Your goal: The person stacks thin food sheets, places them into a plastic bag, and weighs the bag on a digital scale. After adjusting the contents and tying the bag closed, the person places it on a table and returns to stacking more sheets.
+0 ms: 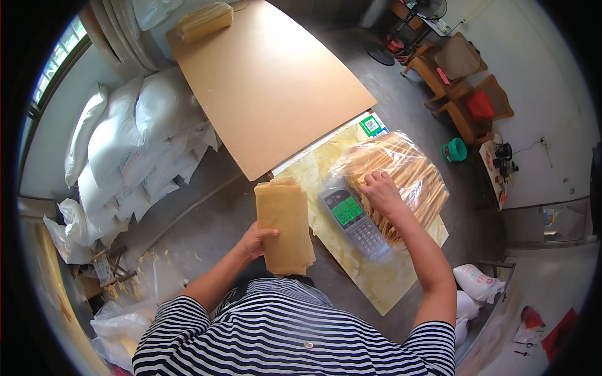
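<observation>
My left hand (259, 240) grips a stack of thin yellowish folded sheets (284, 221), perhaps dried tofu skin, with the thumb on top. The stack is held in front of my striped shirt, left of a small marbled table (376, 286). On that table rests a clear plastic bag (400, 150) filled with similar brownish sheets (414, 197). My right hand (382, 190) has its curled fingers at the bag's left edge; the fingertips are partly hidden. Just below it is a grey digital scale (357, 225) with a lit green display and keypad, its front wrapped in clear plastic.
A large brown board (277, 89) adjoins the table, with a wrapped bundle (205, 22) at its far corner. White sacks (127, 136) are piled left. Wooden chairs (451, 84) and a teal bucket (454, 150) stand right. Printed code cards (371, 125) lie by the bag.
</observation>
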`<action>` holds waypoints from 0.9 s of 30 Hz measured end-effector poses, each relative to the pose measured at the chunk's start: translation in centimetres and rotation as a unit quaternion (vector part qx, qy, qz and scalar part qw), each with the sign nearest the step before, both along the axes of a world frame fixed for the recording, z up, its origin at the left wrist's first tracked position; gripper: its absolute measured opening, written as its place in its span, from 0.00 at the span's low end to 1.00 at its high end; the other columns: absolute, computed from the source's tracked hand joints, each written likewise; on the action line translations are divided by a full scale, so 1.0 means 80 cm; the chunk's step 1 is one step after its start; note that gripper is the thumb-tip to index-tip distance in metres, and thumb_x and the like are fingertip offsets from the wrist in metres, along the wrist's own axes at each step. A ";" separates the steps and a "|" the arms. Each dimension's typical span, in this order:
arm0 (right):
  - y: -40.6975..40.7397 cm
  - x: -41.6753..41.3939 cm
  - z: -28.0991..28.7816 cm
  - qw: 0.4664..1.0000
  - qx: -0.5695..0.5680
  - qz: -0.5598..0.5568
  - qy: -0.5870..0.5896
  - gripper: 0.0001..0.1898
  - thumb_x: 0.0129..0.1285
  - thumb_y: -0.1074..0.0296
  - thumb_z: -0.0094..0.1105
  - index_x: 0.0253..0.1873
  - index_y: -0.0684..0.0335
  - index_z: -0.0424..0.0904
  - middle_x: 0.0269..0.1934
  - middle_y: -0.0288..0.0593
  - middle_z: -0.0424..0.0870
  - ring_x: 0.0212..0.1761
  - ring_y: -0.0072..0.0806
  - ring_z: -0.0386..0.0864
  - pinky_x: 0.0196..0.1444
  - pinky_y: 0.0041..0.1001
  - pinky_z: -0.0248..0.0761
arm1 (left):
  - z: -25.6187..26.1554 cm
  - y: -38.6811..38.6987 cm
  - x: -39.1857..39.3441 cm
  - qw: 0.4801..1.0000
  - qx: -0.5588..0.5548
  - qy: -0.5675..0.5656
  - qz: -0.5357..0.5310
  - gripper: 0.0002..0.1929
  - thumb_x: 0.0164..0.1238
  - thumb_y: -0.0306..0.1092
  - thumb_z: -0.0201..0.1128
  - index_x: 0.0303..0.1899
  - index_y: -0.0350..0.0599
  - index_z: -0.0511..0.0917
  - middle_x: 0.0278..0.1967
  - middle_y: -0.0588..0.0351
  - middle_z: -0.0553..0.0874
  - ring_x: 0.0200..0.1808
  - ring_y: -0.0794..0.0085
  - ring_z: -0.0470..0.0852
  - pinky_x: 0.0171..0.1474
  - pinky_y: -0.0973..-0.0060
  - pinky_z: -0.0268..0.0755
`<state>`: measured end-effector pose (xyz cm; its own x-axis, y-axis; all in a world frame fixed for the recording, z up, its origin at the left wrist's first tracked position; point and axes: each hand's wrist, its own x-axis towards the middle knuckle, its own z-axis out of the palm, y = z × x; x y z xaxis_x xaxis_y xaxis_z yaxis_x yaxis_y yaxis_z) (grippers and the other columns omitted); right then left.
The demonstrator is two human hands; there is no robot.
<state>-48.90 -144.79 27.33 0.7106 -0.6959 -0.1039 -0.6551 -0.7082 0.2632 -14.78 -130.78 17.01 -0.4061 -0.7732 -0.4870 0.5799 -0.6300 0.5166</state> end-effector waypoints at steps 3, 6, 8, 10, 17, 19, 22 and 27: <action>0.007 0.001 0.008 0.999 0.016 0.032 -0.022 0.03 0.56 0.68 0.54 0.34 0.54 0.78 0.35 0.37 0.78 0.44 0.31 0.76 0.48 0.31 0.68 | -0.002 0.002 -0.002 1.000 -0.002 0.006 -0.001 0.28 0.52 0.25 0.67 0.59 0.39 0.71 0.51 0.53 0.81 0.52 0.65 0.81 0.57 0.65 0.74; 0.034 0.033 0.020 0.994 0.052 0.037 -0.086 0.04 0.58 0.68 0.54 0.38 0.54 0.77 0.33 0.36 0.77 0.41 0.32 0.78 0.43 0.30 0.70 | -0.003 0.004 -0.005 1.000 -0.001 0.012 -0.006 0.27 0.53 0.25 0.66 0.58 0.39 0.71 0.50 0.53 0.81 0.51 0.66 0.81 0.55 0.66 0.75; 0.044 0.035 0.007 0.994 0.063 0.013 -0.086 0.05 0.58 0.69 0.54 0.40 0.53 0.76 0.32 0.36 0.77 0.39 0.32 0.79 0.40 0.30 0.71 | -0.003 0.003 -0.009 1.000 0.001 0.015 -0.014 0.27 0.54 0.25 0.66 0.58 0.39 0.71 0.50 0.53 0.81 0.51 0.66 0.81 0.56 0.66 0.75; 0.045 0.024 -0.006 0.994 0.045 -0.023 -0.094 0.09 0.59 0.69 0.54 0.44 0.52 0.75 0.31 0.38 0.77 0.34 0.34 0.81 0.34 0.32 0.73 | -0.006 0.002 -0.014 0.999 0.014 0.013 -0.027 0.30 0.52 0.24 0.66 0.60 0.39 0.69 0.51 0.53 0.81 0.53 0.64 0.80 0.58 0.64 0.73; 0.038 0.034 -0.007 0.992 0.071 -0.084 -0.064 0.07 0.58 0.70 0.54 0.41 0.53 0.77 0.31 0.39 0.78 0.32 0.35 0.81 0.34 0.33 0.75 | -0.007 -0.006 -0.022 0.999 0.010 0.009 -0.047 0.29 0.53 0.24 0.65 0.60 0.39 0.69 0.51 0.52 0.81 0.52 0.64 0.80 0.57 0.64 0.74; 0.053 0.049 -0.007 0.993 0.080 -0.037 -0.083 0.05 0.57 0.70 0.54 0.38 0.55 0.77 0.30 0.39 0.77 0.33 0.34 0.81 0.35 0.33 0.75 | -0.013 -0.007 -0.021 0.999 0.011 -0.006 -0.037 0.26 0.54 0.23 0.64 0.57 0.38 0.71 0.49 0.53 0.81 0.49 0.65 0.82 0.54 0.65 0.76; 0.089 0.073 0.010 0.991 0.059 0.009 -0.121 0.04 0.53 0.70 0.56 0.35 0.56 0.75 0.28 0.38 0.76 0.31 0.33 0.79 0.33 0.32 0.72 | -0.025 -0.012 -0.022 0.998 0.027 -0.046 -0.017 0.25 0.54 0.22 0.61 0.57 0.38 0.72 0.48 0.53 0.82 0.48 0.65 0.82 0.53 0.64 0.77; 0.166 0.175 0.036 0.971 0.098 0.123 -0.178 0.04 0.52 0.66 0.56 0.33 0.54 0.73 0.29 0.35 0.74 0.33 0.29 0.76 0.38 0.31 0.67 | -0.033 -0.014 -0.029 0.998 0.045 -0.021 -0.049 0.22 0.59 0.24 0.61 0.57 0.39 0.72 0.48 0.52 0.82 0.47 0.64 0.83 0.52 0.64 0.77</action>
